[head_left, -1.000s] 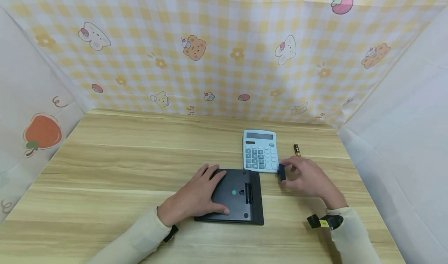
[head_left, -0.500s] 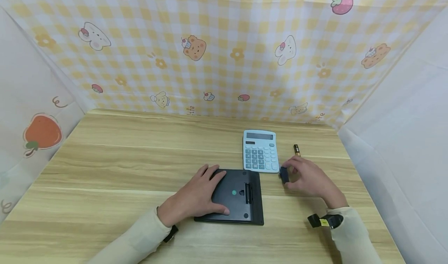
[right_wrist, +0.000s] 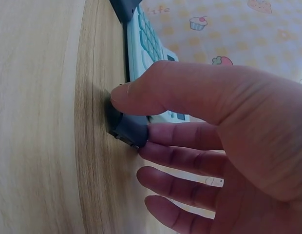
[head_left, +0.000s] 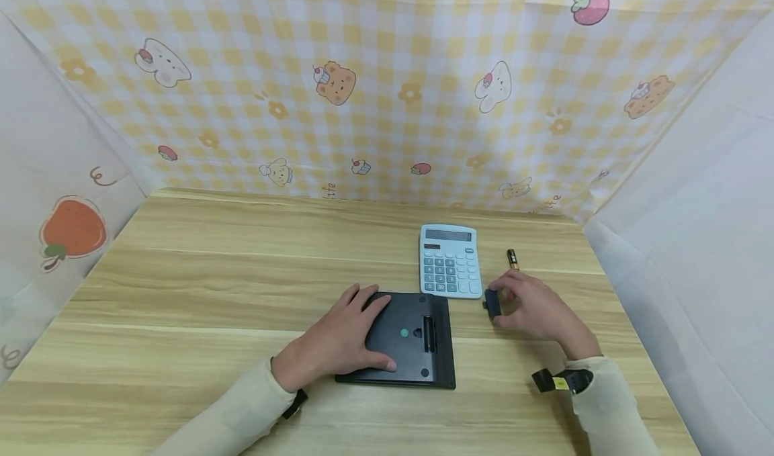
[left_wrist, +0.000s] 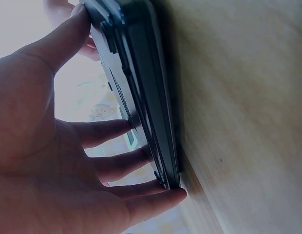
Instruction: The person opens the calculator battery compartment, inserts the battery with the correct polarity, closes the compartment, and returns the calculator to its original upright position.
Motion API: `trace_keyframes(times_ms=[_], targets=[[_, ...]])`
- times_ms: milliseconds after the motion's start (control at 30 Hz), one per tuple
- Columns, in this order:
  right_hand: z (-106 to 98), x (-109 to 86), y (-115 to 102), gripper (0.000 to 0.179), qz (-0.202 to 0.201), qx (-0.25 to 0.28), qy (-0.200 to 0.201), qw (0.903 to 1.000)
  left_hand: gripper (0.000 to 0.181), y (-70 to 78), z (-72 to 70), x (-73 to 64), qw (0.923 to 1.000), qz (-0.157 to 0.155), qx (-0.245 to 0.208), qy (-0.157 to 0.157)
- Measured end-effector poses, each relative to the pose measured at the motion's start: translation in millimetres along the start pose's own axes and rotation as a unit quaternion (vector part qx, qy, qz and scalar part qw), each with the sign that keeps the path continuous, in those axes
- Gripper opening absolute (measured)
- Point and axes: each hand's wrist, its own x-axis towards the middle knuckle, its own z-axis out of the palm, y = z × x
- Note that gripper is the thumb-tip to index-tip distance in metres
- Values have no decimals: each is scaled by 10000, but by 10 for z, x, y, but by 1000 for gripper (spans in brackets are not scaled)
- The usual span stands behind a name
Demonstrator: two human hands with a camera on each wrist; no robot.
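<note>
A flat black device (head_left: pixel 402 348), calculator-like, lies back side up on the wooden table, with a green sticker and an uncovered battery slot (head_left: pixel 429 334). My left hand (head_left: pixel 335 345) rests on it, fingers spread over its left part and thumb near its front edge. In the left wrist view the fingertips touch the device's edge (left_wrist: pixel 151 102). Right of it, my right hand (head_left: pixel 535 308) pinches a small dark battery cover (head_left: pixel 492 304) between thumb and fingers, just above or on the table; the cover's small tab faces left. The right wrist view shows this cover (right_wrist: pixel 131 127) close up.
A light blue calculator (head_left: pixel 450 261) lies face up behind the black device. One black-and-gold battery (head_left: pixel 512 259) lies beyond my right hand. A yellow checked cloth (head_left: pixel 375 127) hangs behind the wooden table (head_left: pixel 242 254), with white cloth at both sides.
My right hand has shifted the battery cover slightly right, away from the blue calculator, and turned it a little. The left hand and the black device have stayed put.
</note>
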Motion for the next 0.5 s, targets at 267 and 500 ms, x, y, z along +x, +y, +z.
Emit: trace_keyframes(times_ms=[267,500], targets=[[-26,-16,24,58,51,242,-60,9997,105,-2,10,4,10000,-23,3,-6],[-74,-42,109,57,162,490,17,9987,106,-8,12,9,10000,-28,33,-6]])
